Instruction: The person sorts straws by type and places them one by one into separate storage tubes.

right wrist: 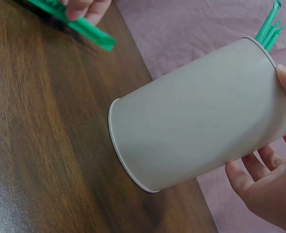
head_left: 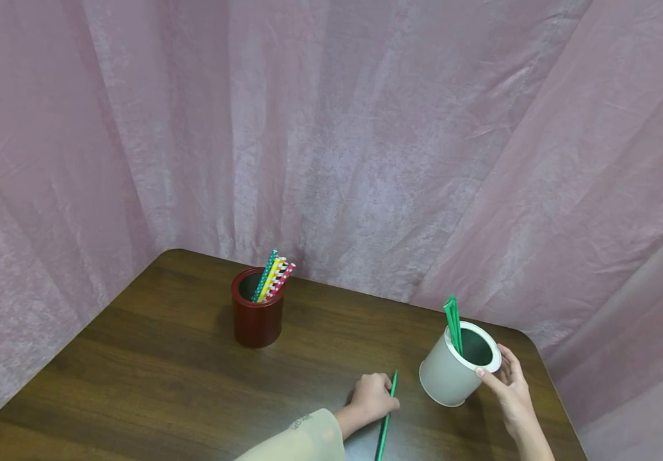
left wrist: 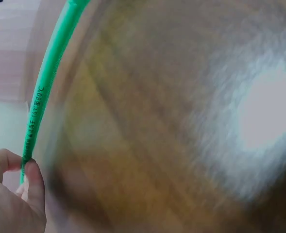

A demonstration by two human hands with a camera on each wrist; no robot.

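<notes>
Pink drapes back a wooden table (head_left: 193, 358); near its right front edge, left hand (head_left: 373, 397) pinches a green straw (head_left: 386, 416) pointing toward the tilted white cup (head_left: 449, 378) just right, gripped by right hand (head_left: 512, 384).

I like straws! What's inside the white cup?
Green straws stick out of the white cup, leaning on its rim. Their lower ends and the cup's bottom are hidden by its wall.

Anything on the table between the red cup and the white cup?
No. In the head view, only bare wood lies between the red cup and the white cup. The left hand with its green straw sits nearer the camera.
</notes>
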